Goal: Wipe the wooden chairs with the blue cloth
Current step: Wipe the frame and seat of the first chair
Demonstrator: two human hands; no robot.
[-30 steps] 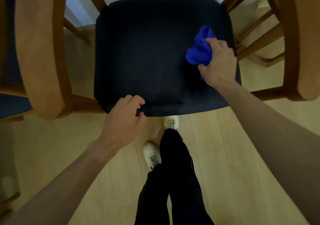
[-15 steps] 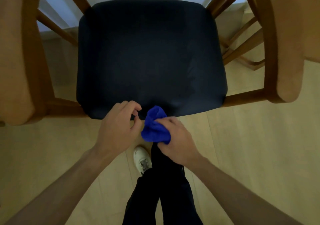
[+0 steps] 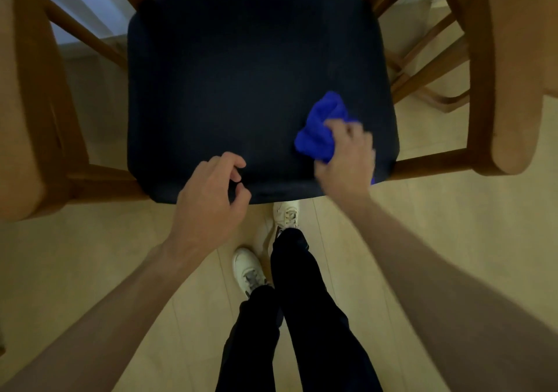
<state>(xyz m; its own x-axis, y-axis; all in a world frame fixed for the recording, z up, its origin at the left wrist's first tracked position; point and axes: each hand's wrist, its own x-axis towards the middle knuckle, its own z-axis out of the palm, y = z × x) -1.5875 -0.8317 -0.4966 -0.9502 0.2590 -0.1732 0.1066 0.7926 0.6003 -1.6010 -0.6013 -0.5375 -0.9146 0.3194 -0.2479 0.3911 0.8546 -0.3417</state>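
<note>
A: What is lying nearest underfoot?
B: A pale wood-plank floor (image 3: 90,270) is stretching under two white sneakers (image 3: 248,267) and black trousers (image 3: 314,325).

A: And the hands?
B: The left hand (image 3: 208,207) is hovering at the front edge of the dark padded seat (image 3: 241,74), fingers loosely curled, holding nothing. The right hand (image 3: 347,156) is gripping the bunched bright-blue cloth (image 3: 320,131), pressing it on the seat's front right part.

A: Farther out?
B: The brown wooden chair frame (image 3: 428,162) is carrying that seat; a white wall (image 3: 90,1) is showing behind the rails.

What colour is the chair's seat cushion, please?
Dark navy, almost black, plain: the seat cushion in the head view.
</note>
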